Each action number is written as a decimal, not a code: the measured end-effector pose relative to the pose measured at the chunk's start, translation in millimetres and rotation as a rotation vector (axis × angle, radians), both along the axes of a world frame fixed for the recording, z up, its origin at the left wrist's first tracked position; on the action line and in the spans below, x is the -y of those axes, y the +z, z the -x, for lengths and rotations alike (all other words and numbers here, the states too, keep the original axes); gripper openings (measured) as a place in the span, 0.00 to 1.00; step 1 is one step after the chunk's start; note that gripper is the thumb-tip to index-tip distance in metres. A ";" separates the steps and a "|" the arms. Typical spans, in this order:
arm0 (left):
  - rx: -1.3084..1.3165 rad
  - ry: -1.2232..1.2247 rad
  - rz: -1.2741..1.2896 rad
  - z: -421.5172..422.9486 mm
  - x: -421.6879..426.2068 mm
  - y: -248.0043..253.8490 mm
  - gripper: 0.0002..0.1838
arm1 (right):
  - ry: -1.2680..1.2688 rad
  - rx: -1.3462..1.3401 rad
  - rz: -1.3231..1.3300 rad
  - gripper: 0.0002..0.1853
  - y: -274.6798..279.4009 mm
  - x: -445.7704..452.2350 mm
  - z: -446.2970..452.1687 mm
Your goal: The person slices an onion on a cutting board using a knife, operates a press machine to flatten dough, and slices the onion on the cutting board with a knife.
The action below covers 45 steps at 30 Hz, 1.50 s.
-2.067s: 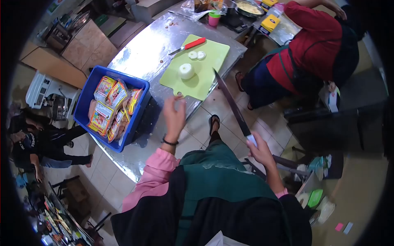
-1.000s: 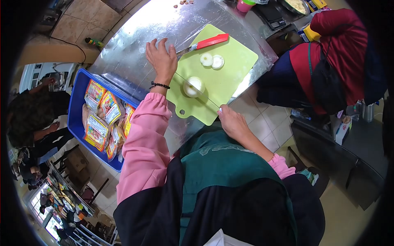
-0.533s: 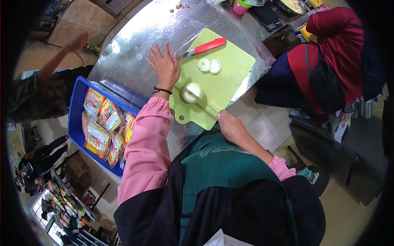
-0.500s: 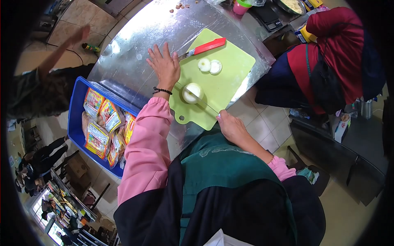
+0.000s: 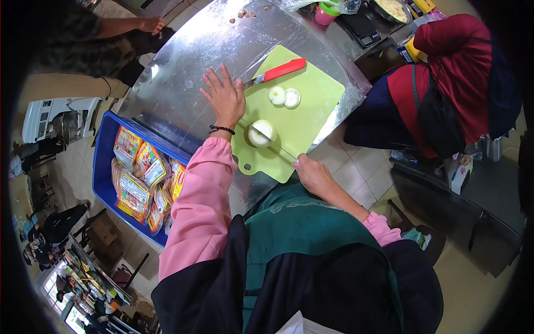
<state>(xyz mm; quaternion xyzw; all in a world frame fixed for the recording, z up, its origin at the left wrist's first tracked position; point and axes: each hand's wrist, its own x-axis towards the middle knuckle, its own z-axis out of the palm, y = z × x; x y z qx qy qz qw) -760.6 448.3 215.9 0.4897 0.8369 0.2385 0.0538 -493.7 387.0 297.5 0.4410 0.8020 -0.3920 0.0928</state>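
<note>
Shiny metal covers the bench point(image 5: 183, 67), whose near right edge slants past the lower corner of a green cutting board point(image 5: 311, 114). At that corner the right hand point(image 5: 315, 175) has its grip curled closed around the handle of a long knife point(image 5: 282, 149), most of the handle hidden by the fingers. Seen edge-on as a thin line, the long knife runs diagonally from the right hand up and leftward, its far end beside the heel of the left hand point(image 5: 225, 101). Between the hands, the blade crosses a peeled onion point(image 5: 257, 140) on the lower part of the board; how deep it sits cannot be told. The left hand is spread wide, fingers fanned away from the body; whether its heel touches the blade is unclear.

Farther up the board lie two onion slices point(image 5: 292, 99), side by side, then a red-handled knife point(image 5: 285, 69), its handle pointing up and right, its blade reaching over the board's left edge toward the left thumb. Metal surface stretches from the left fingertips to brown bits point(image 5: 242, 15) farther off. A blue crate point(image 5: 103, 172) of packets point(image 5: 133, 197) borders the left sleeve; a person in red point(image 5: 459, 83) stands beyond the right edge.
</note>
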 end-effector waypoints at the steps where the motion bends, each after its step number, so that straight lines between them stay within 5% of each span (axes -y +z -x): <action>1: -0.005 -0.005 0.008 0.0 0.0 0.3 0.33 | -0.001 0.000 -0.002 0.15 -2.3 0.2 0.2; 45: 0.070 0.058 -0.040 -3.3 3.0 -33.0 0.35 | -0.014 0.132 0.082 0.18 -41.3 -9.9 4.2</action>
